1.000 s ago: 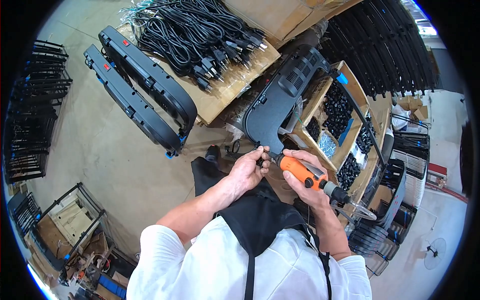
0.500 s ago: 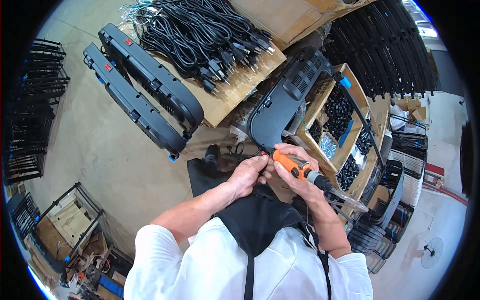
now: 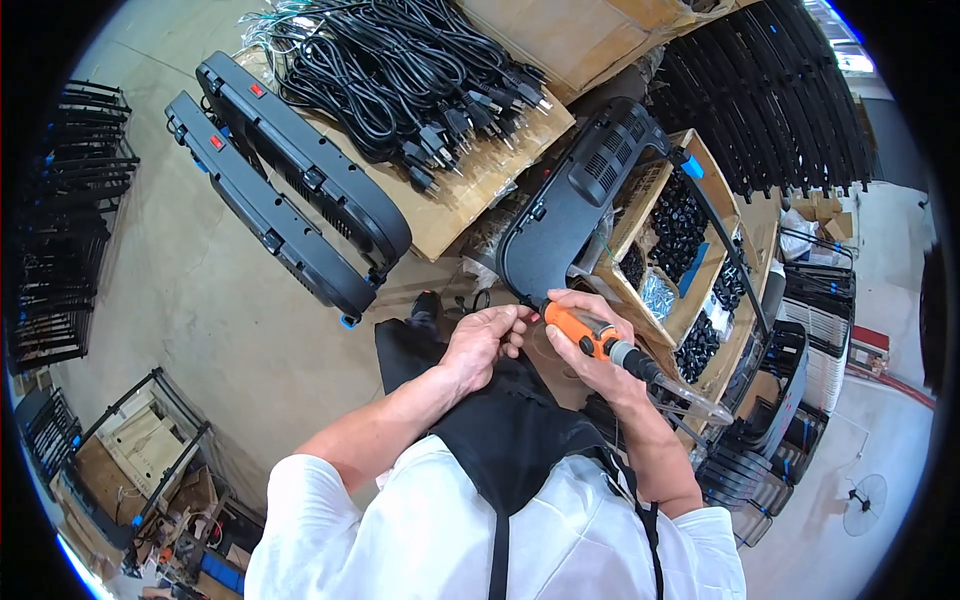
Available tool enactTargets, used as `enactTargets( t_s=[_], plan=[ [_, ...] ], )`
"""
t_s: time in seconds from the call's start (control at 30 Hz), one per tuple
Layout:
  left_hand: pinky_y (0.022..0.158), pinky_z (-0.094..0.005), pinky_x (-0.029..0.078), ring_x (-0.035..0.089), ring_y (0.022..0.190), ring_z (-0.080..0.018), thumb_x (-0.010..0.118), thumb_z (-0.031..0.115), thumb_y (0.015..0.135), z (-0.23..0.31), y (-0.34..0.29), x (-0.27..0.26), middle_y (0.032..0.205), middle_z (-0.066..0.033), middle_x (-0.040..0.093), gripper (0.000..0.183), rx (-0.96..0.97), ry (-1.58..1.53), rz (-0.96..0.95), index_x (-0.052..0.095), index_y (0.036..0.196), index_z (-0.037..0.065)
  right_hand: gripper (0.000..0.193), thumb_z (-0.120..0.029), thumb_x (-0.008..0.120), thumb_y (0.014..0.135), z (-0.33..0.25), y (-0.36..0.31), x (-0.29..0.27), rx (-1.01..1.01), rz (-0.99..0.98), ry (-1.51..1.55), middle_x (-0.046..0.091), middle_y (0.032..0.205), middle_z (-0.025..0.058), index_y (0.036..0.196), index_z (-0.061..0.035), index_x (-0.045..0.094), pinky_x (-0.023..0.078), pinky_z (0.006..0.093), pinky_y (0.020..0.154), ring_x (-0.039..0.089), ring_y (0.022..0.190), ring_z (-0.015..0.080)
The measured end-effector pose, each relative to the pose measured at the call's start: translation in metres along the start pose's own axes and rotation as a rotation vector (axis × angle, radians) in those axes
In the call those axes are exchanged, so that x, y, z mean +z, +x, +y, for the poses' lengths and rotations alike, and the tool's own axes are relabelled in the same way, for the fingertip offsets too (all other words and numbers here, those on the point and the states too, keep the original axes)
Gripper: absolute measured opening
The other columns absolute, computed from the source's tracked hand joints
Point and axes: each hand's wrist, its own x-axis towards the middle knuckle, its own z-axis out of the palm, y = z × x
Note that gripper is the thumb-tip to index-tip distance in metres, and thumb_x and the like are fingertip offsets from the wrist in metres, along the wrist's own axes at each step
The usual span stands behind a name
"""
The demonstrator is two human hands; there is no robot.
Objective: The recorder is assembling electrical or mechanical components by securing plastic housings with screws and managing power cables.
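An orange and black power screwdriver (image 3: 576, 326) is in my right hand (image 3: 603, 372), fingers wrapped around its body. Its front end meets the near end of a dark grey plastic housing (image 3: 540, 250) with vent slots, which stands tilted in front of me. Just left of the screwdriver's front, my left hand (image 3: 474, 350) has thumb and fingers pinched together. A small red part (image 3: 535, 317) shows between those fingertips and the tool. Whatever the pinch holds is too small to make out.
Two similar dark housings (image 3: 290, 205) with red switches stand at left. Black power cords (image 3: 390, 90) lie piled on cardboard (image 3: 500, 180). At right, a wooden divided box (image 3: 655, 320) holds black knobs and screws. Black tube frames (image 3: 765, 100) are stacked at the far right.
My left hand has drawn slightly left from the screwdriver's front, so the red part shows more. My right hand and the tool have hardly moved.
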Motion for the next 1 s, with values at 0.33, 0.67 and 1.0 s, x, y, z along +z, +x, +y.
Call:
enactTargets(
  t_s=[0.33, 0.67, 1.0],
  plan=[
    [0.064, -0.0276, 0.048, 0.057, 0.073, -0.0136, 0.059, 0.034, 0.112, 0.027, 0.031, 0.028, 0.084, 0.0012, 0.062, 0.030, -0.095, -0.314, -0.008, 0.068, 0.114, 0.005, 0.052, -0.002, 0.078, 0.092, 0.013, 0.005, -0.019, -0.148, 0.130, 0.311, 0.069, 0.135, 0.0164, 0.138, -0.0015, 0.054, 0.051, 0.0410, 0.111, 0.065, 0.127, 0.0258],
    [0.067, -0.0262, 0.046, 0.054, 0.079, -0.0128, 0.058, 0.024, 0.111, 0.054, 0.043, 0.039, 0.089, -0.0001, 0.059, 0.023, -0.191, -0.442, -0.165, 0.064, 0.122, 0.005, 0.051, 0.000, 0.081, 0.088, 0.008, 0.025, -0.033, -0.115, 0.128, 0.284, 0.070, 0.133, 0.0156, 0.134, -0.0040, 0.058, 0.054, 0.0406, 0.107, 0.068, 0.123, 0.0249],
    [0.063, -0.0251, 0.044, 0.052, 0.072, -0.0108, 0.061, 0.038, 0.110, 0.049, 0.053, 0.051, 0.082, 0.0040, 0.055, 0.031, -0.154, -0.591, -0.051, 0.064, 0.118, 0.008, 0.053, 0.003, 0.079, 0.088, 0.002, 0.043, -0.033, -0.164, 0.104, 0.304, 0.070, 0.133, 0.0171, 0.135, -0.0041, 0.057, 0.055, 0.0407, 0.107, 0.068, 0.124, 0.0258]
  ],
)
